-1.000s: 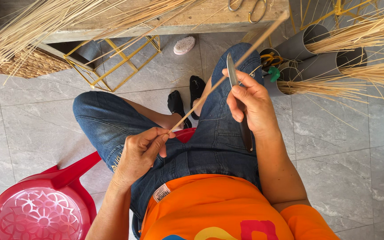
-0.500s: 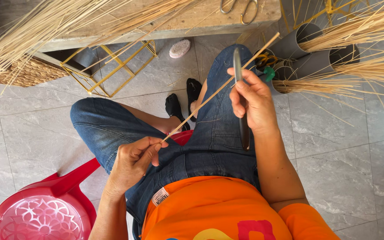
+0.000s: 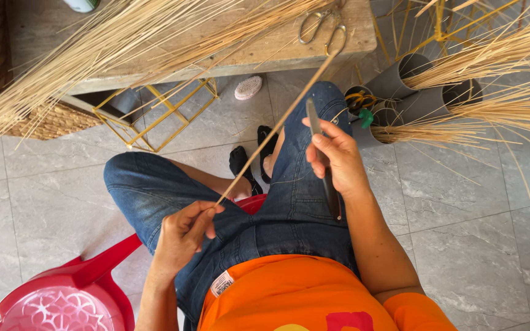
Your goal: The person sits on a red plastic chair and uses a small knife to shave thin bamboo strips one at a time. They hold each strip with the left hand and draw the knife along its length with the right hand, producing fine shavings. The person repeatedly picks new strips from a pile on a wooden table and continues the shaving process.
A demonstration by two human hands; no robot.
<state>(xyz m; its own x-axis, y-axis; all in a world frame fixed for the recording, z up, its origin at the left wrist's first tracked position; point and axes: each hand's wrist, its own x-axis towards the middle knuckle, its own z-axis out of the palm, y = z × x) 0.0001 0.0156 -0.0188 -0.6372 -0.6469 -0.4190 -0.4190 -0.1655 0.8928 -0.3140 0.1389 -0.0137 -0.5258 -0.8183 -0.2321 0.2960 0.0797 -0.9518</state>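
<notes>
- A seated person in jeans and an orange shirt, seen from above.
- The left hand (image 3: 182,236) pinches the near end of a long thin stick (image 3: 277,122), which slants up to the right.
- The right hand (image 3: 335,160) grips a knife (image 3: 321,156) beside the stick.
- Scissors (image 3: 322,27) lie on the wooden worktop (image 3: 277,55), among straw bundles.
- A red stool (image 3: 62,300) stands on the tiled floor.

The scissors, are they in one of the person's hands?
No, the scissors lie on the wooden bench, apart from both hands.
</notes>
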